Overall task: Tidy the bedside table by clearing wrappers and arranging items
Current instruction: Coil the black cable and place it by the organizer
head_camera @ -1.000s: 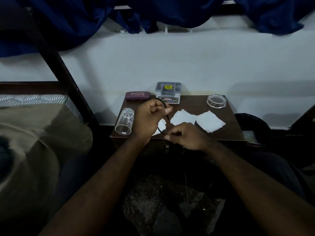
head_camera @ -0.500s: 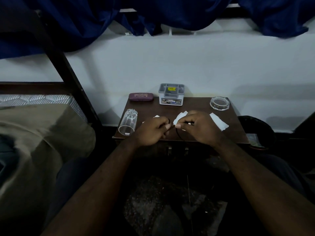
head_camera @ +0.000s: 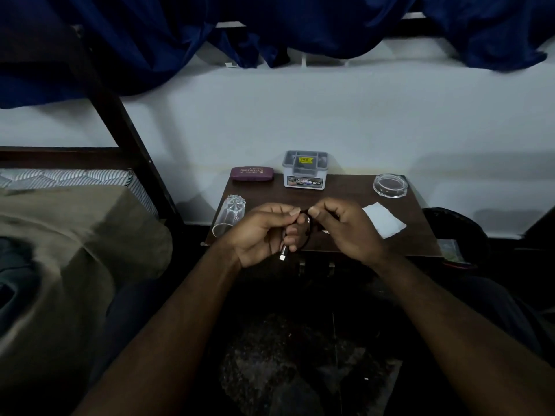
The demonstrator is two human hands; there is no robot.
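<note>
- Table (head_camera: pixel 345 187): dark wood, set against a pale wall, with a bed (head_camera: pixel 60 223) to its left.
- Glass (head_camera: pixel 229 216): lies on its side at the table's left edge, near the front-left corner, mouth towards the front.
- Case (head_camera: pixel 252 174): maroon, closed, flat at the back-left corner.
- Left hand (head_camera: pixel 264 232): above the front edge, fingers curled round a thin black cable (head_camera: pixel 283 255); thumb and forefinger pinch it at the top, and its pale plug sticks out below the fingers.
- Box (head_camera: pixel 304 169): grey, with compartments on top, at the middle of the back edge, just beside the case.
- Right hand (head_camera: pixel 345 226): close to the left hand, thumb and forefinger pinching the same cable, other fingers curled.
- Paper (head_camera: pixel 386 220): a white square, flat near the right edge, partly hidden by the right hand.
- Dish (head_camera: pixel 390 186): clear, round, at the back-right corner.
- Bin (head_camera: pixel 459 232): dark, on the floor just beside the table's right edge.
</note>
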